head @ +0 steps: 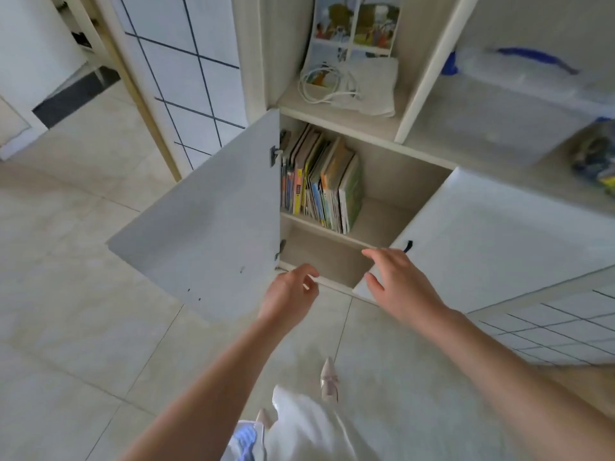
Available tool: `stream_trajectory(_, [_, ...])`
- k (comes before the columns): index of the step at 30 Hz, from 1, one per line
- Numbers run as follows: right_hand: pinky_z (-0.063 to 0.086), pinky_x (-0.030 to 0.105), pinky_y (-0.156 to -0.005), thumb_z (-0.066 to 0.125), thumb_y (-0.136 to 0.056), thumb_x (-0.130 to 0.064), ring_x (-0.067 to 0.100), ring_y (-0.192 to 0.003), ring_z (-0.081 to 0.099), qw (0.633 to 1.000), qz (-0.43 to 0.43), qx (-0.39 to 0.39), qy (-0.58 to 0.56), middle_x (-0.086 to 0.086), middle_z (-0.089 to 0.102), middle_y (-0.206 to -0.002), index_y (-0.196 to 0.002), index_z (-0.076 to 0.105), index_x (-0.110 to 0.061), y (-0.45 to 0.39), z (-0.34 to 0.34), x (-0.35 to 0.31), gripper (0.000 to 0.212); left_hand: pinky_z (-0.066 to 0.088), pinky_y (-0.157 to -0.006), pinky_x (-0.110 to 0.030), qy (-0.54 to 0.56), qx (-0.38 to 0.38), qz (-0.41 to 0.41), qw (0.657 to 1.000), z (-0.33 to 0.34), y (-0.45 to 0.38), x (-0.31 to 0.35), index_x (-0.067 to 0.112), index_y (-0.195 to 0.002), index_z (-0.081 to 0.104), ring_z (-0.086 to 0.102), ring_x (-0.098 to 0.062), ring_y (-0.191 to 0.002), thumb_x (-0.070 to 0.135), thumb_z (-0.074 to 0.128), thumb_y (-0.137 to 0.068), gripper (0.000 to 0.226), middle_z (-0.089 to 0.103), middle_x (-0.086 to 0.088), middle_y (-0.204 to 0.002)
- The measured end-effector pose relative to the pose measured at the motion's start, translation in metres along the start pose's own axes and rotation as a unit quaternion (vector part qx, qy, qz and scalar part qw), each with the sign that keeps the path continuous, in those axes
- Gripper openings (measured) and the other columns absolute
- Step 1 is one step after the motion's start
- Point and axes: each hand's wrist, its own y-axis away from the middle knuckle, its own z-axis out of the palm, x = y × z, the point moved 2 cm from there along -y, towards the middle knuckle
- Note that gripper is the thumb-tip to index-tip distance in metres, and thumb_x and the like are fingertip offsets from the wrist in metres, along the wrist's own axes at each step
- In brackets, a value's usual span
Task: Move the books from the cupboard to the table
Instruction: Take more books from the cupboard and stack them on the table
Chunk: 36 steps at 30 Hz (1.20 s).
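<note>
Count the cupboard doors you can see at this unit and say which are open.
2. The left door is swung wide open toward the floor side; the right door is closed or nearly so. The books stand between them. Further doors may lie out of view.

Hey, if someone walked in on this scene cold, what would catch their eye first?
Probably the row of colourful books standing upright at the left of the cupboard's upper inner shelf, framed by the wide-open left door. Next, the two empty hands reaching toward the opening: the left hand low at the cupboard's bottom edge, the right hand by the right door.
</note>
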Motion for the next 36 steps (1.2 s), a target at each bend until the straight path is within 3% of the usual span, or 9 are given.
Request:
stream_trajectory(6, [0.043, 0.036, -0.099, 0.053, -0.093, -0.017, 0.027, -0.126, 0.045, 0.992, -0.088, -0.073, 0.059, 0.010, 0.053, -0.133, -0.133, 0.048, -0.005, -0.075, -0.001, 0.055, 0.043, 0.050, -0.077, -0.026, 0.042, 0.020, -0.046, 0.998, 0.029, -0.080, 0.028, 0.022, -0.106, 0.066, 0.065, -0.012, -0.085, 0.019, 0.056, -0.090, 0.019, 0.069, 0.009, -0.098])
stream_trajectory(12, [0.045, 0.036, -0.093, 0.052, -0.092, -0.012, 0.027, -0.121, 0.047, 0.981, -0.130, -0.120, 0.082, 0.007, 0.050, -0.133, -0.136, 0.044, -0.012, -0.152, 0.009, 0.086, 0.045, 0.041, -0.056, -0.005, 0.168, 0.044, -0.130, 0.976, 0.056, -0.143, 0.030, 0.020, -0.101, 0.067, 0.060, -0.007, -0.077, 0.011, 0.057, -0.087, 0.019, 0.068, 0.005, -0.092])
stream_trajectory(14, [0.044, 0.038, -0.098, 0.050, -0.094, -0.014, 0.025, -0.127, 0.042, 0.979, -0.120, -0.141, 0.082, 0.005, 0.043, -0.140, -0.138, 0.039, -0.014, -0.177, 0.015, 0.088, 0.045, 0.040, -0.059, -0.001, 0.200, 0.050, -0.143, 0.968, 0.062, -0.164, 0.027, 0.016, -0.106, 0.066, 0.057, -0.005, -0.079, 0.009, 0.059, -0.086, 0.022, 0.068, 0.002, -0.096])
stream_trajectory(16, [0.043, 0.037, -0.102, 0.049, -0.094, -0.013, 0.023, -0.129, 0.041, 0.979, -0.132, -0.129, 0.088, 0.004, 0.042, -0.142, -0.138, 0.038, -0.015, -0.209, 0.024, 0.093, 0.045, 0.045, -0.069, -0.007, 0.234, 0.043, -0.150, 0.960, 0.072, -0.192, 0.021, 0.013, -0.114, 0.063, 0.061, -0.010, -0.086, 0.007, 0.062, -0.086, 0.029, 0.067, -0.001, -0.108])
stream_trajectory(19, [0.040, 0.034, -0.104, 0.054, -0.090, -0.009, 0.024, -0.129, 0.041, 0.976, -0.162, -0.097, 0.107, 0.006, 0.043, -0.141, -0.139, 0.038, -0.014, -0.244, 0.033, 0.097, 0.052, 0.053, -0.090, -0.036, 0.239, 0.040, -0.150, 0.959, 0.083, -0.220, 0.012, 0.016, -0.121, 0.057, 0.063, -0.020, -0.100, 0.008, 0.062, -0.086, 0.037, 0.063, -0.003, -0.121])
stream_trajectory(29, [0.037, 0.043, -0.109, 0.060, -0.078, 0.009, 0.032, -0.138, 0.030, 0.961, -0.171, -0.101, 0.193, 0.007, 0.031, -0.152, -0.149, 0.024, -0.015, -0.337, 0.087, 0.127, 0.083, 0.038, -0.107, -0.033, 0.222, 0.133, -0.121, 0.958, 0.130, -0.304, -0.002, 0.017, -0.141, 0.039, 0.049, -0.023, -0.131, 0.009, 0.062, -0.088, 0.058, 0.048, -0.003, -0.145])
stream_trajectory(33, [0.036, 0.047, -0.109, 0.065, -0.077, 0.005, 0.036, -0.142, 0.021, 0.951, -0.173, -0.116, 0.228, 0.002, 0.020, -0.158, -0.151, 0.014, -0.019, -0.348, 0.099, 0.132, 0.093, 0.046, -0.105, -0.043, 0.222, 0.186, -0.103, 0.952, 0.150, -0.309, -0.005, 0.020, -0.143, 0.034, 0.046, -0.024, -0.132, 0.013, 0.064, -0.086, 0.064, 0.042, -0.001, -0.146])
stream_trajectory(36, [0.038, 0.048, -0.107, 0.062, -0.077, 0.004, 0.036, -0.142, 0.021, 0.954, -0.175, -0.114, 0.215, 0.001, 0.024, -0.156, -0.151, 0.015, -0.019, -0.355, 0.106, 0.138, 0.090, 0.048, -0.102, -0.046, 0.228, 0.207, -0.105, 0.946, 0.158, -0.313, -0.008, 0.021, -0.142, 0.032, 0.045, -0.022, -0.132, 0.015, 0.064, -0.086, 0.065, 0.042, 0.000, -0.145])
